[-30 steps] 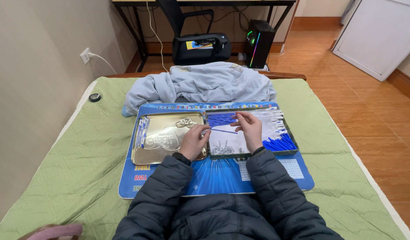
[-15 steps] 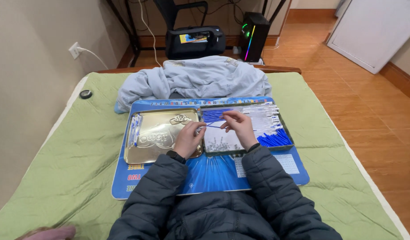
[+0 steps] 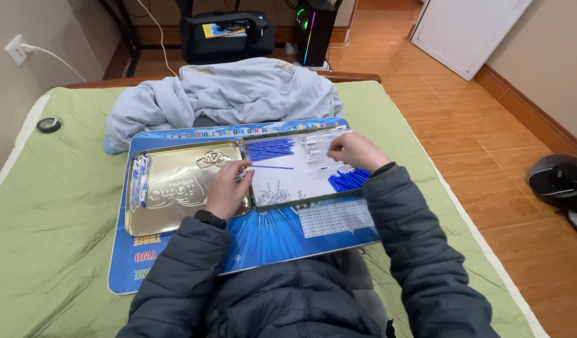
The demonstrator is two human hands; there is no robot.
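— On the bed, over the green blanket point(image 3: 50, 206), we have a blue board point(image 3: 282, 231) with two trays side by side. Where are our hands?

— Our left hand point(image 3: 229, 188) rests on the right edge of the gold tin tray point(image 3: 169, 194), its fingers pinched shut on the end of a thin blue pen refill point(image 3: 273, 166), which lies flat across the white tray point(image 3: 288, 181).

— And the right one?

— Our right hand point(image 3: 357, 150) is over the far right part of the white tray, fingers curled down among the clear pen barrels point(image 3: 316, 147). We cannot tell whether it actually grips anything; the fingertips are hidden.

— What else is in that tray?

— A bundle of blue refills point(image 3: 269, 149) at the top left, another heap of blue pieces point(image 3: 348, 180) just under our right wrist, and a scatter of tiny bits point(image 3: 274, 194) near the front edge.

— And on the gold tray?

— A few finished pens point(image 3: 139, 178) lie along its left side.

— Behind the board?

— A light blue jacket point(image 3: 232, 94) is crumpled against it, touching its far edge. A small dark round thing point(image 3: 48, 124) sits well apart, near the left edge of the bed.
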